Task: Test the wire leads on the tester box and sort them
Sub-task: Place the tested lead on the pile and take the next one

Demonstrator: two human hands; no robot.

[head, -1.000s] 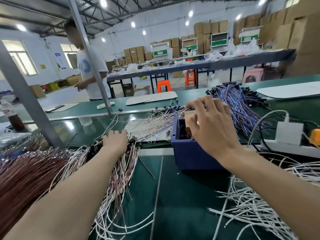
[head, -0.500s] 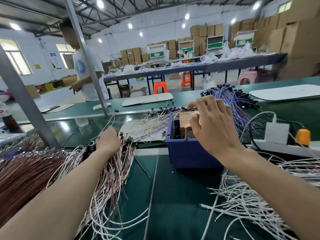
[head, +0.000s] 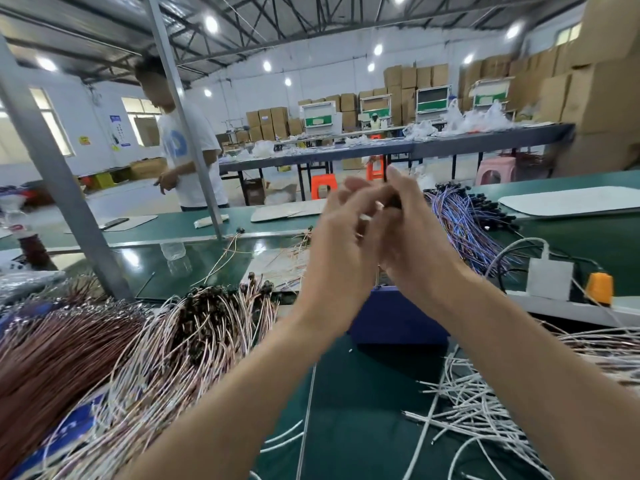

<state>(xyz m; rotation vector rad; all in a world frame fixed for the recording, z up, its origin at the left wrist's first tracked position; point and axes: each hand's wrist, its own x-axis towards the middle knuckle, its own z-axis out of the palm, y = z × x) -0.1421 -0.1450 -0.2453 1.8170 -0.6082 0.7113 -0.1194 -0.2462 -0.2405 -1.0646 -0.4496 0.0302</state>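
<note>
- Warehouse hall with stacked cartons behind; a green bench (head: 346, 410) runs across the front.
- Left hand (head: 341, 244) and right hand (head: 412, 237) are raised together above the blue tester box (head: 398, 317), fingers touching.
- Right hand pinches a dark-tipped wire lead (head: 393, 200); blur hides whether the left hand grips it too.
- Pink-white leads (head: 194, 341) are heaped left of the box, loose white wires (head: 467, 410) right of it, and blue-purple leads (head: 464, 220) behind.
- A standing person (head: 187, 150) is at far left.
</note>
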